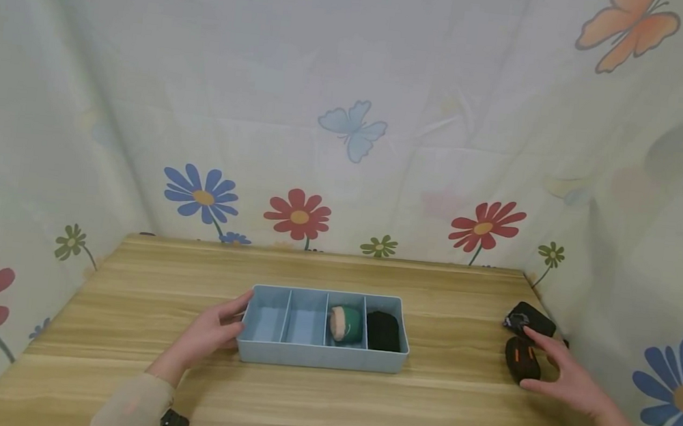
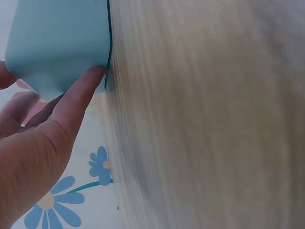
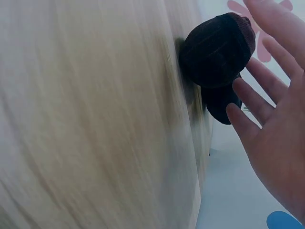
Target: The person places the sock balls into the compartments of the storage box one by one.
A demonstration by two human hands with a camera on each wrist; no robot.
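In the head view, a blue-grey box (image 1: pixel 321 357) with several compartments stands on the table. A rolled green sock (image 1: pixel 350 325) with a beige part lies in its third compartment from the left, and a folded black sock (image 1: pixel 383 331) in the rightmost. My left hand (image 1: pixel 209 334) rests against the box's left end, fingers near the back corner, thumb lower down. At the table's right, my right hand (image 1: pixel 572 383) spreads its thumb and fingers around a rolled dark sock (image 1: pixel 520 360) with orange marks. The right wrist view shows fingers apart from it. Another rolled black sock (image 1: pixel 532 318) lies just behind.
The wooden table (image 1: pixel 451 416) reaches back to a light curtain (image 1: pixel 254 95) printed with flowers and butterflies. This cloth also hangs along both sides. The two dark socks lie close to the table's right edge.
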